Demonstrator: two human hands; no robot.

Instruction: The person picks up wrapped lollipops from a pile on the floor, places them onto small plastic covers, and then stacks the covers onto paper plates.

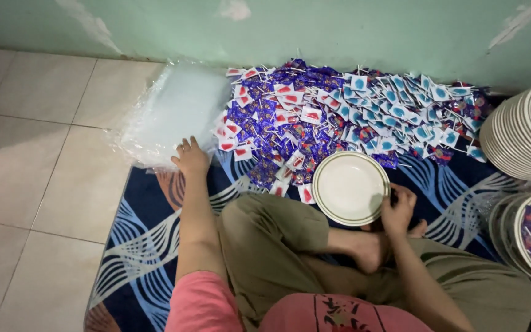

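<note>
Left hand [190, 158] flat on the clear bags [176, 114] at ten o'clock, fingers spread, right hand [397, 211] pinching the white plate [350, 187] rim at three o'clock, candy pile [339, 117] at twelve, plate stack [527, 129] at two.

left hand [190, 158] outstretched, right hand [398, 210] gripping

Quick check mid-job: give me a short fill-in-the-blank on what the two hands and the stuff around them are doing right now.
1. The left hand rests on a stack of clear ____ bags.
2. The right hand holds the rim of a white ____.
3. The pile of wrapped lollipops lies against the ____.
4. The person sits on a blue patterned ____.

Missing words: plastic; plate; wall; mat
</note>
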